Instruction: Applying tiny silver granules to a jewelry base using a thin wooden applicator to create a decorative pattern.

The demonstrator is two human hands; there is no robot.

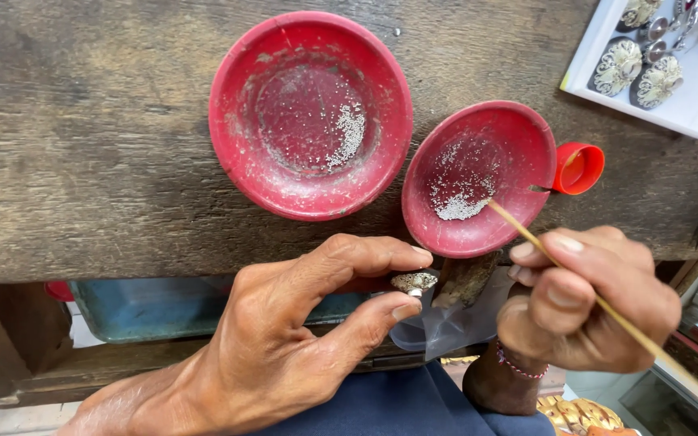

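Your left hand [284,339] pinched a small oval silver piece [414,281] between the thumb and the first finger. The other fingers were curled loosely, and the piece sat just below the edge of the wooden table [82,145].

Your right hand [587,299] was closed around a thin wooden stick [599,303], held like a pencil. The tip of the stick reached into the smaller red bowl [519,137] and touched a little heap of tiny silver beads [460,208] near the bowl's lower side. A thin pink bracelet [517,367] went around that wrist.

Next to it, up and to the left, was a bigger red bowl [236,113] with more tiny beads [351,136] spread on its right side. The two bowls were almost touching. A small red cap [579,168] sat right against the small bowl's right rim. In the top right corner lay a white tray [688,109] with patterned silver pieces on it.

The table was dark, old and scratched. Under it you could see a blue box [155,303] and a wooden beam.
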